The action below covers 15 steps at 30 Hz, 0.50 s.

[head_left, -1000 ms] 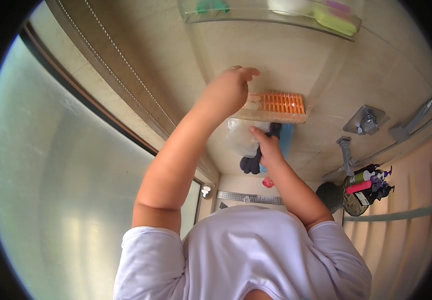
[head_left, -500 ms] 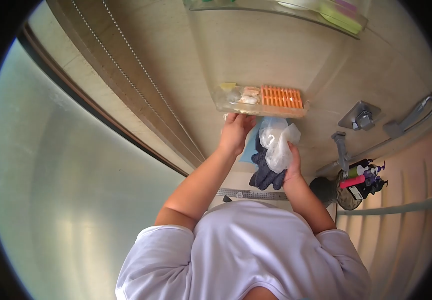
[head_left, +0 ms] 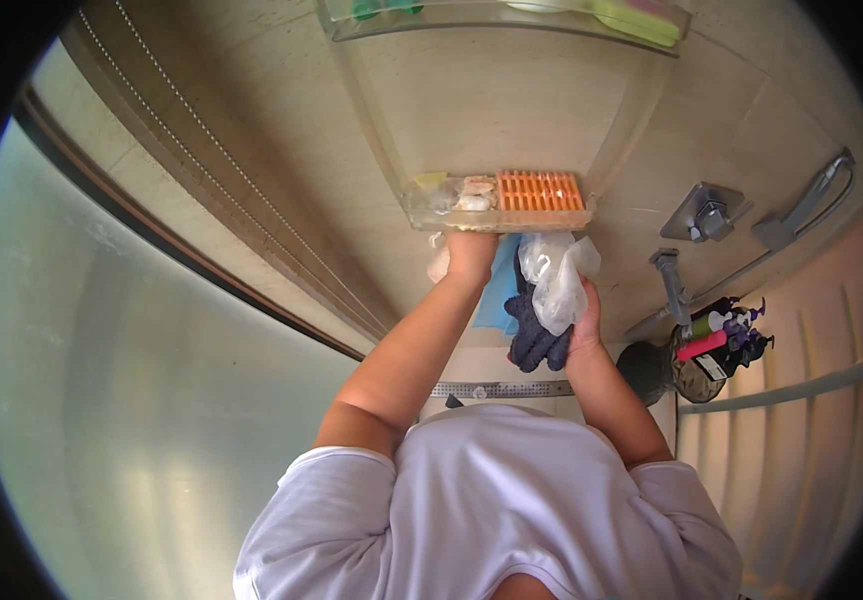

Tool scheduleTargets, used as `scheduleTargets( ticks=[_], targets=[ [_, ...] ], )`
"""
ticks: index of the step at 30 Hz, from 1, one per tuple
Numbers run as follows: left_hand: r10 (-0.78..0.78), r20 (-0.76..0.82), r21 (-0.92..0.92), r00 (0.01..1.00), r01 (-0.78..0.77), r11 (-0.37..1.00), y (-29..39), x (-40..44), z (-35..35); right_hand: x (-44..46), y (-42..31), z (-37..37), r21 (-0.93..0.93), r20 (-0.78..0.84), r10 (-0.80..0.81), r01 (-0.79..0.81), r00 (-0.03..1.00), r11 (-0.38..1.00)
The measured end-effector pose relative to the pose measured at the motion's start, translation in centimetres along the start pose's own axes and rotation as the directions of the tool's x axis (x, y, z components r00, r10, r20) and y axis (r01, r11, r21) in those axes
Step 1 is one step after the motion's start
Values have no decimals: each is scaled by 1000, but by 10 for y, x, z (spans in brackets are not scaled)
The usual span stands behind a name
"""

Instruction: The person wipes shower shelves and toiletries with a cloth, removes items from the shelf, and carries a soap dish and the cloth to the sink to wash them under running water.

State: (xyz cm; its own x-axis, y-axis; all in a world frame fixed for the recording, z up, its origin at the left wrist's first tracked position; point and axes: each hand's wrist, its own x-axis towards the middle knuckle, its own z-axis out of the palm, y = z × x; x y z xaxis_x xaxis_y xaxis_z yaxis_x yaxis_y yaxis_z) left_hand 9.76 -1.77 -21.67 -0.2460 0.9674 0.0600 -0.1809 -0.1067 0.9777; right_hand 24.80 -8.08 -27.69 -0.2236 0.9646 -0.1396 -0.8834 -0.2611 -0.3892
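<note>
The head view shows work that looks partway along: a plastic bag [head_left: 560,292] and a dark glove [head_left: 536,340] are gathered together at the right hand [head_left: 585,325], yet neither is set down, and the left hand's part seems unfinished. Both things are just under the front of the clear lower shelf [head_left: 504,222], right of a light blue cloth [head_left: 495,303] that hangs there. The right hand's fingers look closed around the glove's side, thumb up by the bag, though most of them are hidden behind it. The left hand [head_left: 472,255] reaches under the shelf beside a pale, thin item [head_left: 439,262]; its fingers are out of sight, so I cannot tell how open they are or whether they have hold of anything. The bag is whitish, see-through and crumpled, with a small white curl on it that could be a hook or a fold. The glove, dark grey-blue and soft-looking, hangs limp with its rounded finger ends downward, partly covered by the bag.
</note>
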Motion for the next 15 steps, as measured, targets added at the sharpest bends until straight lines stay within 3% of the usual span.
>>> scheduleTargets(
  ticks=[1,4,7,10,13,15],
  targets=[
    [9,-31,121,999,-5,993,5,-3,1,1,0,-1,-22,3,4,-3,1000,1000],
    [274,116,526,955,-293,798,-26,21,-10,2,2,2,-36,-15,21,-21,1000,999],
    [505,109,663,856,-441,605,-32,23,-9,3,0,3,-21,-6,43,-43,999,999],
    [463,107,665,880,-409,625,-20,16,-7,-2,0,8,-11,-5,57,-57,998,998],
    [595,134,647,792,-525,553,-24,22,-4,-3,-2,6,-11,-7,77,-78,997,997],
    [553,150,718,820,-475,509,-27,24,-5,-1,-3,-1,-36,2,91,-91,996,995]
  ],
)
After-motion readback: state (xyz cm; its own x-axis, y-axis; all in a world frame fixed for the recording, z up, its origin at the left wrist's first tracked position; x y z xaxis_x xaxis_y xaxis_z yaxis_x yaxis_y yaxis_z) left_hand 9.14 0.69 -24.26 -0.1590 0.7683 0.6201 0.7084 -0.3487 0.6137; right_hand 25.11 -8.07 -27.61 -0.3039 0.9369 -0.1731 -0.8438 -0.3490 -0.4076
